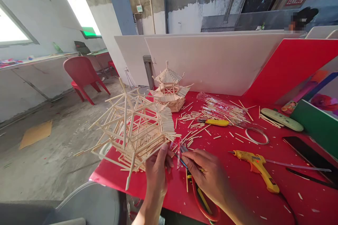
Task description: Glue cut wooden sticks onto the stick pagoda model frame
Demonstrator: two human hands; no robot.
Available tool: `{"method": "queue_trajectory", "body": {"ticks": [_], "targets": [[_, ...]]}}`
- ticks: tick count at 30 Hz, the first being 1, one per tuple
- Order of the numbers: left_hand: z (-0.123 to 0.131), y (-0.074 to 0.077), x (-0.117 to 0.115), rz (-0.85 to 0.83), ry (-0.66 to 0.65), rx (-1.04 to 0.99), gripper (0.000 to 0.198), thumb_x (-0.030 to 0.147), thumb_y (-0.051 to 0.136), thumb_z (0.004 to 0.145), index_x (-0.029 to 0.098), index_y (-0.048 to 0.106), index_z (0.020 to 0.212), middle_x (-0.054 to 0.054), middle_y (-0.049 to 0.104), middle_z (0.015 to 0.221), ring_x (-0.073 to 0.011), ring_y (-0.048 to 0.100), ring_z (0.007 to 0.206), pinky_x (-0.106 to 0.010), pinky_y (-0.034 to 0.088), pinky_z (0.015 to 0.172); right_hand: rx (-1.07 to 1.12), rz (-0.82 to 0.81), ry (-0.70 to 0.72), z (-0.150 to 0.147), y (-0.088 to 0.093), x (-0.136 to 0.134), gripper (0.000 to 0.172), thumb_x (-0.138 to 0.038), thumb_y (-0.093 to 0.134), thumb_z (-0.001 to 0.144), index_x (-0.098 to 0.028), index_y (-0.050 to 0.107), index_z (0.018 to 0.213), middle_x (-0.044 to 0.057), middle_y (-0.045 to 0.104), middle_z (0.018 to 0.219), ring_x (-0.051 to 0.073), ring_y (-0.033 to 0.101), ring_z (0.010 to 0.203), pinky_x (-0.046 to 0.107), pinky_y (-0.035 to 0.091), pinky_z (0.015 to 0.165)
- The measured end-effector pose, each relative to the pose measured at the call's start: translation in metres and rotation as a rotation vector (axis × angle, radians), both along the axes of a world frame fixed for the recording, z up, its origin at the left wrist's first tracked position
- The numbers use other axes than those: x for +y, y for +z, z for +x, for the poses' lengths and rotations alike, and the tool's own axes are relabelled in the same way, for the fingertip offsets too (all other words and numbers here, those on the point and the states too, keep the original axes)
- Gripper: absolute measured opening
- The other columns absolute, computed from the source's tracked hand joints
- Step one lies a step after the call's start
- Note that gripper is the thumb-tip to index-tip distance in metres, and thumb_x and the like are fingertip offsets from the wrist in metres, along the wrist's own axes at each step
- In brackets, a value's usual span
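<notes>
A large open frame model (134, 112) of thin wooden sticks stands tilted at the red table's left edge. My left hand (157, 165) is closed at its near right side, with the thumb against a stick of the frame. Just right of it, my right hand (208, 172) is closed around a small blue-handled tool (183, 160) with a metal tip; its jaws are mostly hidden. A clear plastic wrapper (179, 156) lies between the hands. Red-and-yellow-handled pliers (202, 200) rest under my right hand.
A finished-looking stick pagoda (170, 88) stands behind. Loose sticks (224, 109), a yellow utility knife (216, 122), a tape ring (257, 136), a yellow glue gun (257, 165) with its cord and a dark phone (303, 154) lie to the right. White boards (206, 63) rise behind the table.
</notes>
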State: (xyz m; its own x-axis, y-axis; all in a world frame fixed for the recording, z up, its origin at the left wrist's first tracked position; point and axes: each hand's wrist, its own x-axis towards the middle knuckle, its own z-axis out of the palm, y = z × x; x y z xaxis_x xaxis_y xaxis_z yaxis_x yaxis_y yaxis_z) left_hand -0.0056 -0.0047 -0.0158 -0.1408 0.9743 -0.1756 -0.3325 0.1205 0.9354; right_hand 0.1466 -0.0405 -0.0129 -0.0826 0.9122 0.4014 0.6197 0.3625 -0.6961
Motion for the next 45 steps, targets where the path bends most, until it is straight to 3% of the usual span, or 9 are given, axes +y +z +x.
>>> {"method": "queue_trajectory", "body": {"ticks": [10, 14, 20, 24, 27, 31, 33, 35, 45], "targets": [[0.000, -0.013, -0.002, -0.076, -0.018, 0.033, 0.033, 0.042, 0.085, 0.062, 0.015, 0.070, 0.075, 0.003, 0.058, 0.051, -0.0071, 0.046, 0.040, -0.018, 0.033, 0.038, -0.030, -0.132, -0.189, 0.024, -0.017, -0.001, 0.026, -0.034, 0.049, 0.097, -0.024, 0.070, 0.108, 0.007, 0.073, 0.101, 0.019, 0.070, 0.084, 0.027, 0.055, 0.073], [-0.002, -0.018, -0.011, -0.031, -0.236, 0.122, 0.030, 0.042, 0.082, 0.068, 0.014, 0.072, 0.072, 0.000, 0.061, 0.054, -0.0080, 0.048, 0.043, -0.019, 0.037, 0.042, 0.047, -0.216, -0.001, 0.017, -0.017, 0.001, 0.046, -0.021, 0.053, 0.090, -0.028, 0.056, 0.135, 0.006, 0.070, 0.119, 0.017, 0.070, 0.085, 0.029, 0.056, 0.081], [-0.008, -0.018, -0.015, 0.091, -0.222, 0.164, 0.028, 0.044, 0.078, 0.074, 0.018, 0.075, 0.082, -0.004, 0.069, 0.074, -0.0135, 0.058, 0.061, -0.021, 0.043, 0.049, 0.373, -0.486, 0.150, -0.007, -0.013, -0.008, 0.021, -0.030, 0.056, 0.092, -0.027, 0.077, 0.092, -0.001, 0.074, 0.073, 0.016, 0.071, 0.066, 0.024, 0.056, 0.060], [-0.003, -0.032, -0.016, -0.088, -0.577, 0.020, 0.061, 0.072, 0.055, 0.080, 0.014, 0.074, 0.085, -0.007, 0.063, 0.061, -0.0149, 0.055, 0.048, -0.022, 0.035, 0.037, 0.587, -0.510, 0.214, -0.010, -0.006, -0.009, 0.022, -0.042, 0.063, 0.089, -0.024, 0.076, 0.085, -0.002, 0.073, 0.069, 0.015, 0.070, 0.059, 0.024, 0.055, 0.058], [-0.001, -0.039, -0.015, -0.109, -0.466, 0.119, 0.054, 0.066, 0.061, 0.079, 0.014, 0.070, 0.065, 0.002, 0.046, 0.045, -0.0094, 0.040, 0.040, -0.021, 0.031, 0.039, 0.404, -0.382, 0.021, 0.011, -0.003, -0.002, 0.028, -0.049, 0.067, 0.085, -0.023, 0.074, 0.077, 0.000, 0.073, 0.067, 0.016, 0.069, 0.061, 0.024, 0.051, 0.057], [-0.009, -0.035, -0.010, 0.218, -0.343, 0.476, 0.018, 0.032, 0.070, 0.078, 0.018, 0.074, 0.069, -0.006, 0.066, 0.077, -0.0175, 0.060, 0.073, -0.025, 0.046, 0.064, -0.175, -0.205, -0.329, 0.058, -0.011, 0.012, 0.030, -0.050, 0.056, 0.092, -0.027, 0.074, 0.099, 0.003, 0.076, 0.100, 0.020, 0.069, 0.086, 0.027, 0.049, 0.067], [-0.012, -0.032, -0.010, 0.251, -0.304, 0.554, 0.014, 0.026, 0.065, 0.079, 0.019, 0.076, 0.074, -0.007, 0.069, 0.083, -0.0190, 0.061, 0.077, -0.026, 0.046, 0.066, -0.270, -0.229, -0.406, 0.073, -0.020, 0.021, 0.035, -0.051, 0.051, 0.094, -0.025, 0.074, 0.093, 0.004, 0.075, 0.082, 0.020, 0.067, 0.069, 0.028, 0.044, 0.058], [-0.012, -0.032, -0.011, 0.203, -0.294, 0.541, 0.016, 0.029, 0.064, 0.081, 0.018, 0.075, 0.075, -0.004, 0.067, 0.070, -0.0177, 0.059, 0.066, -0.026, 0.045, 0.060, -0.304, -0.248, -0.385, 0.078, -0.030, 0.033, 0.038, -0.050, 0.049, 0.095, -0.023, 0.073, 0.084, 0.004, 0.071, 0.068, 0.020, 0.064, 0.062, 0.028, 0.040, 0.055], [-0.013, -0.038, -0.011, 0.036, -0.220, 0.267, 0.035, 0.049, 0.075, 0.075, 0.014, 0.075, 0.076, -0.002, 0.062, 0.058, -0.0085, 0.041, 0.047, -0.021, 0.032, 0.043, -0.424, -0.233, -0.144, 0.062, -0.066, 0.092, 0.016, -0.023, 0.057, 0.091, -0.023, 0.073, 0.094, 0.005, 0.070, 0.093, 0.020, 0.059, 0.093, 0.028, 0.042, 0.075]]}}
